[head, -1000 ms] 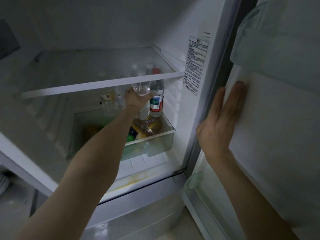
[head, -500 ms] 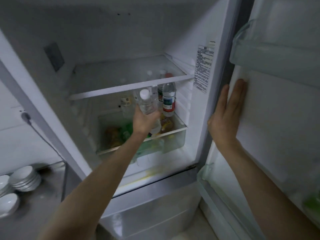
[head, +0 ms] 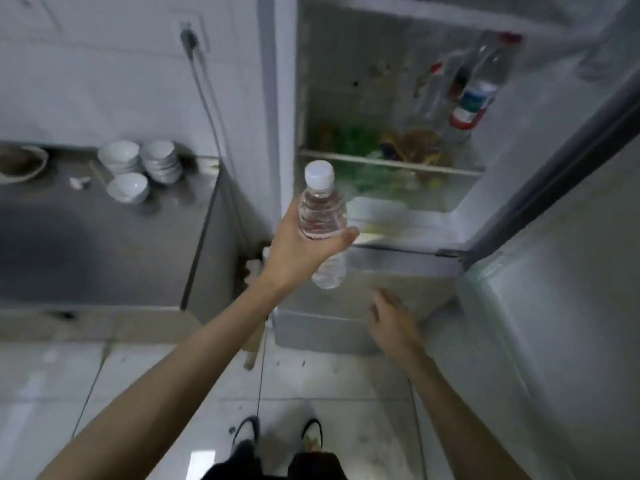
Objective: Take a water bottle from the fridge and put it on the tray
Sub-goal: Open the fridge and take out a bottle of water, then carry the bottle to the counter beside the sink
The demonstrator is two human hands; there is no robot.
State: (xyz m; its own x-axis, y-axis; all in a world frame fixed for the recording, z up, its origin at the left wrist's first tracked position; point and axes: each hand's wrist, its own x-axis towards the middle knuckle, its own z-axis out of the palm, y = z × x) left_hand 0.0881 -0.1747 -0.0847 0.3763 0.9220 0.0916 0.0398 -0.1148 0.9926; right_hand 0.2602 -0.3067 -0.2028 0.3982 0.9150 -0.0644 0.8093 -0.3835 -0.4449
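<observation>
My left hand (head: 298, 247) grips a clear water bottle (head: 321, 209) with a white cap, held upright in front of the open fridge (head: 381, 109) and outside it. My right hand (head: 391, 320) hangs lower, fingers apart, holding nothing, off the fridge door (head: 571, 271). Another bottle (head: 481, 88) with a red and blue label still stands inside the fridge at the right. No tray is in view.
A steel counter (head: 104, 237) stands left of the fridge with stacks of white bowls (head: 142, 164) and a brown dish (head: 19, 162). A cable runs down the tiled wall from a socket (head: 188, 34). The crisper holds green and yellow packets. My feet stand on the white tiled floor.
My left hand has pulled the bottle out of the fridge toward me. My right hand has left the door and dropped lower. The view has swung left and down.
</observation>
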